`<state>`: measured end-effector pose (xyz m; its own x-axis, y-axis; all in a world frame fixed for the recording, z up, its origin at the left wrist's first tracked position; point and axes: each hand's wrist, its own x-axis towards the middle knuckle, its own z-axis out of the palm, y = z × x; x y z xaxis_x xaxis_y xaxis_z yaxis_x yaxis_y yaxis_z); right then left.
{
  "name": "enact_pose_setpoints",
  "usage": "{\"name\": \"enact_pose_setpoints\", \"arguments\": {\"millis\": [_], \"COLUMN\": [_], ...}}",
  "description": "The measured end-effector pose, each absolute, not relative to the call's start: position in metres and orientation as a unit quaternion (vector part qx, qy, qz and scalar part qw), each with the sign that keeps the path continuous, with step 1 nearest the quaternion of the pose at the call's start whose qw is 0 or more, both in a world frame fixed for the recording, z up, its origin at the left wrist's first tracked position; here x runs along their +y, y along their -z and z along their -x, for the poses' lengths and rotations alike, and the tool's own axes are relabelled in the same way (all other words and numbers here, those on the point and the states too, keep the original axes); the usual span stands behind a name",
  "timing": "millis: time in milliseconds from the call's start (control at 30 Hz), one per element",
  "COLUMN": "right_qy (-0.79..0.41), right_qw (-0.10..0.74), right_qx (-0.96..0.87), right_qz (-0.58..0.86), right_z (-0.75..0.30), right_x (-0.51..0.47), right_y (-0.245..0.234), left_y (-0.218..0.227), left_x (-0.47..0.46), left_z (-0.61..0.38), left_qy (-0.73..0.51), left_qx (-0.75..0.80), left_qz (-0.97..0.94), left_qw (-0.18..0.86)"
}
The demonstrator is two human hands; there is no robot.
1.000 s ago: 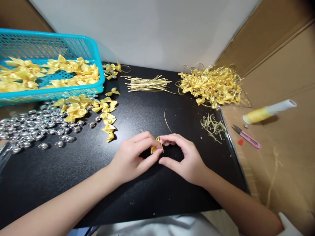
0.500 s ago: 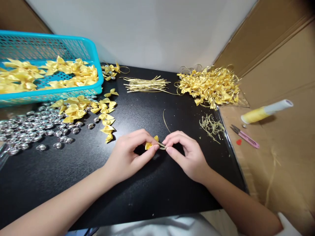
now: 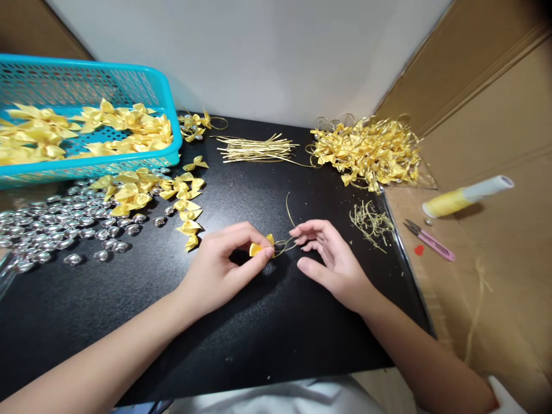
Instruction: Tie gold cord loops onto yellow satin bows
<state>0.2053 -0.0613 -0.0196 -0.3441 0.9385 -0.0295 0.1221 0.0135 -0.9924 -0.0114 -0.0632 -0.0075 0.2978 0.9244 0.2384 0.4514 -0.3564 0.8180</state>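
Over the middle of the black table, my left hand (image 3: 230,261) pinches a yellow ribbon bow (image 3: 256,249) between thumb and forefinger. A thin gold cord (image 3: 284,246) comes out of that pinch and forms loops to the right. My right hand (image 3: 330,256) has its thumb apart from its fingers, just right of the loops. Its fingertips are close to the cord; whether they touch it I cannot tell. One thin cord end (image 3: 288,207) curves up above the right fingertips. The left fingers hide part of the bow.
A blue basket (image 3: 172,129) of yellow bows stands back left, near loose bows (image 3: 188,214) and silver beads (image 3: 71,221). Cut gold cords (image 3: 256,148), finished bows (image 3: 371,149) and cord scraps (image 3: 371,224) lie farther right. Pink thread snips (image 3: 431,241) and a yellow-white roll (image 3: 468,196) are beyond the table edge.
My right hand has opened from its pinch on the cord, its thumb and fingers now spread. The cord has loosened into wider loops. My left hand keeps the bow, shifted slightly left.
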Motion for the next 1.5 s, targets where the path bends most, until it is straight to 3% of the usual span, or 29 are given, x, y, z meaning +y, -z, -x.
{"name": "enact_pose_setpoints", "arguments": {"millis": [133, 333, 500, 733, 933, 1200, 1333, 1433, 1500], "right_qy": [-0.51, -0.636, -0.704, -0.702, -0.597, -0.506, -0.441, -0.322, -0.209], "right_qw": [0.385, 0.412, 0.397, 0.353, 0.295, 0.287, 0.229, 0.225, 0.266], "right_qx": [-0.632, -0.541, -0.485, -0.501, -0.579, -0.582, -0.593, -0.609, -0.618], "right_qz": [0.438, 0.365, 0.335, 0.362, 0.471, 0.568, 0.634, 0.689, 0.71], "right_z": [-0.195, -0.191, -0.202, -0.216, -0.228, -0.24, -0.246, -0.254, -0.255], "right_x": [-0.067, -0.064, -0.055, -0.046, -0.039, -0.031, -0.029, -0.028, -0.027], "right_y": [0.024, 0.026, 0.02, 0.014, 0.005, -0.003, 0.0, 0.005, 0.007], "left_y": [0.008, 0.007, 0.007, 0.005, 0.007, 0.007, 0.009, 0.01, 0.011], "left_x": [-0.063, -0.064, -0.062, -0.058, -0.056, -0.055, -0.053, -0.053, -0.053], "left_z": [0.008, 0.008, 0.013, 0.014, 0.016, 0.017, 0.019, 0.02, 0.021], "left_qy": [-0.362, -0.355, -0.362, -0.378, -0.403, -0.405, -0.399, -0.391, -0.381], "left_qx": [0.454, 0.454, 0.489, 0.543, 0.574, 0.595, 0.603, 0.603, 0.596], "left_qz": [-0.746, -0.739, -0.699, -0.646, -0.604, -0.595, -0.596, -0.612, -0.639], "left_qw": [0.327, 0.347, 0.376, 0.381, 0.377, 0.357, 0.349, 0.331, 0.301]}}
